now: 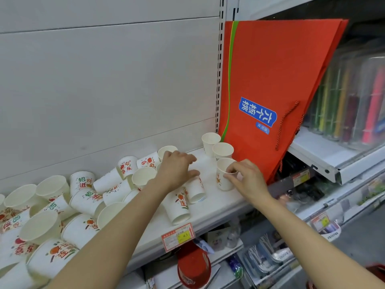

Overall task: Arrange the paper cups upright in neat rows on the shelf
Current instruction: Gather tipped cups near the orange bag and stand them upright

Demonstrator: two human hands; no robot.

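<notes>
A white shop shelf (216, 207), with a red paper bag (270, 80) leaning at its right end. Three cups stand upright in a row beside the bag — my right hand (248, 180) pinches the rim of the nearest cup (224, 176). My left hand (177, 170) curls over a tipped cup (194, 189) — further left of the bag, loose cups (62, 205) lie jumbled.
</notes>
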